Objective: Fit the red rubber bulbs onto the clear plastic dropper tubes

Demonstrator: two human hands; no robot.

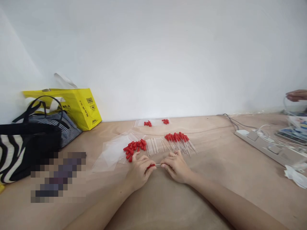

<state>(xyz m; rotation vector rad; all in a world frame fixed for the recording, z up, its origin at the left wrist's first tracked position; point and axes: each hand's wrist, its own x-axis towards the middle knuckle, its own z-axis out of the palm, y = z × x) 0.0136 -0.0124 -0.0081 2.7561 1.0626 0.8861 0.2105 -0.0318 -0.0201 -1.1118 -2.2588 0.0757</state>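
My left hand (pixel 141 167) pinches a red rubber dropper bulb (pixel 151 166) between thumb and fingers. A thin clear dropper tube (pixel 158 165) runs from the bulb to my right hand (pixel 176 166), which grips it; whether its end sits inside the bulb is hidden by my fingers. Behind my left hand lies a heap of loose red bulbs (pixel 135 147). A row of bare clear tubes (pixel 154 146) is laid out beside it. Further right, several droppers with red bulbs on their tubes (pixel 178 138) lie side by side, close behind my right hand.
Clear plastic bags (pixel 107 156) lie left of the bulbs, and another bag with red pieces (pixel 157 123) lies near the wall. A yellow bag (pixel 92 111) and a black bag (pixel 28 140) stand left. At right are a power strip (pixel 266 147) and another person's hand (pixel 297 95).
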